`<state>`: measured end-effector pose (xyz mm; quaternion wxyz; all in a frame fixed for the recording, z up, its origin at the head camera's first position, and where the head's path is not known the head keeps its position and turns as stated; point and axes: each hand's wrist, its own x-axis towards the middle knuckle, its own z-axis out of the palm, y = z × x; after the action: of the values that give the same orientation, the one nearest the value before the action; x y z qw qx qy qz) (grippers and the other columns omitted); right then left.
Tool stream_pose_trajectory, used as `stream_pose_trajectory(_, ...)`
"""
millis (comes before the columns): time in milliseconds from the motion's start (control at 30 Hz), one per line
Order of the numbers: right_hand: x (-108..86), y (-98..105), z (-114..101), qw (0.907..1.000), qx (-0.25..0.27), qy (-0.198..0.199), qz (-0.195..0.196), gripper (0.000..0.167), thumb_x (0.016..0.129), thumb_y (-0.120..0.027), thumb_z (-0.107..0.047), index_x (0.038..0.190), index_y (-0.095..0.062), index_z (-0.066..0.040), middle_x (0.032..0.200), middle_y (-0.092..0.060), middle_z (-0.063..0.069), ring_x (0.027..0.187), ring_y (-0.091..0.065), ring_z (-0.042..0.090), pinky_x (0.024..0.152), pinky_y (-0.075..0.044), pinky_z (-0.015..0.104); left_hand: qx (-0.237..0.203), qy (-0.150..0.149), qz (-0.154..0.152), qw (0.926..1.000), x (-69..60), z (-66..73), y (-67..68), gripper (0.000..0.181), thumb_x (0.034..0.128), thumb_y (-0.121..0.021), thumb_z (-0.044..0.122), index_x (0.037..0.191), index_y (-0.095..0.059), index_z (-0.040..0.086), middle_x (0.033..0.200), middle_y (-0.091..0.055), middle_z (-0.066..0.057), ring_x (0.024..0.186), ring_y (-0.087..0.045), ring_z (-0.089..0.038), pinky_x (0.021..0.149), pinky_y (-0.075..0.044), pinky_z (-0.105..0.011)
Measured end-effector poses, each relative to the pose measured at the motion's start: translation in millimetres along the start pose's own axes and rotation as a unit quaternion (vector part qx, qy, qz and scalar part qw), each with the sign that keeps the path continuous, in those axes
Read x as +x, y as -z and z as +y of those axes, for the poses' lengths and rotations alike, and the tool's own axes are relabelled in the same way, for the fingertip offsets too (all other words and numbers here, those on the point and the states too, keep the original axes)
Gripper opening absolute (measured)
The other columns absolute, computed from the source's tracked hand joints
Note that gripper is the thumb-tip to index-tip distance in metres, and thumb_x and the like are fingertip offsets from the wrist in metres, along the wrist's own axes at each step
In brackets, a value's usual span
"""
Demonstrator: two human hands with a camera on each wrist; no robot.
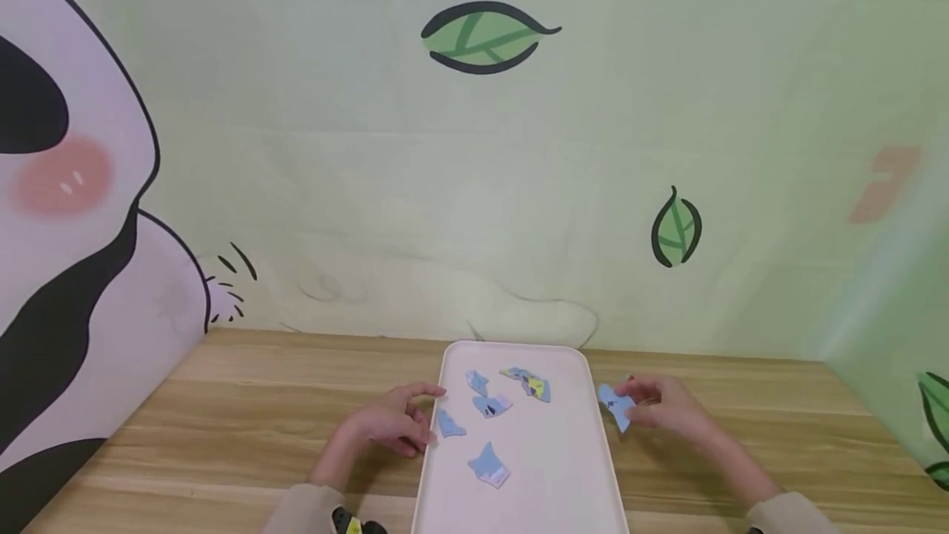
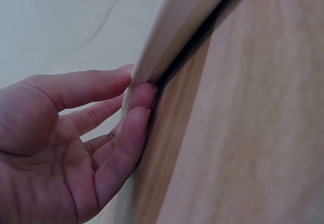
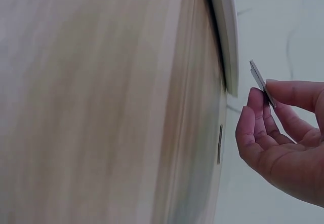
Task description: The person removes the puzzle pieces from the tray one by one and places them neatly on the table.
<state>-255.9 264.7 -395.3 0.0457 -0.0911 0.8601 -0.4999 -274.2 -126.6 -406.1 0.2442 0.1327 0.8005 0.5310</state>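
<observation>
The blue piece [image 1: 614, 407] hangs just off the right edge of the white tray [image 1: 549, 468], pinched between the thumb and fingers of the right hand [image 1: 667, 412]; the right-wrist view shows it is thin and gripped near one end, so a slack pinch could let it slip onto the wooden surface [image 1: 667, 489]. The left hand [image 1: 389, 423] has its fingers bent about the tray's left rim, and a tug there might shift the tray and jostle the loose pieces [image 1: 488, 463]; one small piece [image 1: 450, 425] lies right beside that rim, where a stray fingertip could easily nudge it. No brand or label is legible: the reddish mark [image 1: 885, 185] on the green backdrop [image 1: 519, 188] is too blurred to make out, and the black-and-yellow patch [image 1: 354, 524] by the left sleeve [image 1: 300, 511] shows nothing readable.
</observation>
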Motion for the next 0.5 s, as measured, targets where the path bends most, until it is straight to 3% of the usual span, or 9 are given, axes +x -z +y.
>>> stream_pose_trajectory(200,-0.2,6.4,10.0,0.9999,0.001,-0.011,0.001,0.038,0.074,-0.063,0.002,0.108,-0.055,0.015,0.093,-0.058,0.012,0.082,-0.051,0.015,0.061,-0.05,0.026,-0.001,-0.006,-0.004,1.0,-0.1,0.6,0.9,0.065,0.0765,-0.066,-0.001,0.134,-0.038,0.005,0.081,-0.052,-0.01,0.066,-0.056,-0.018,0.058,-0.052,-0.029)
stream_pose_trajectory(400,-1.2,12.7,17.4,0.9984,-0.018,-0.051,0.014,0.036,0.075,-0.064,0.0,0.108,-0.057,0.012,0.098,-0.057,0.015,0.086,-0.051,0.018,0.064,-0.05,0.027,-0.002,-0.005,-0.004,1.0,1.3,2.2,0.7,0.064,0.0765,-0.067,-0.001,0.134,-0.038,0.005,0.082,-0.052,-0.011,0.066,-0.057,-0.018,0.058,-0.053,-0.03)
stream_pose_trajectory(500,-0.2,15.2,20.0,0.9983,-0.024,-0.053,0.005,0.036,0.075,-0.063,0.0,0.108,-0.057,0.013,0.097,-0.057,0.015,0.08,-0.05,0.016,0.059,-0.047,0.023,-0.007,-0.005,-0.002,1.0,1.2,0.8,-1.1,0.064,0.0761,-0.067,-0.002,0.133,-0.038,0.005,0.082,-0.052,-0.011,0.065,-0.057,-0.018,0.058,-0.053,-0.031)
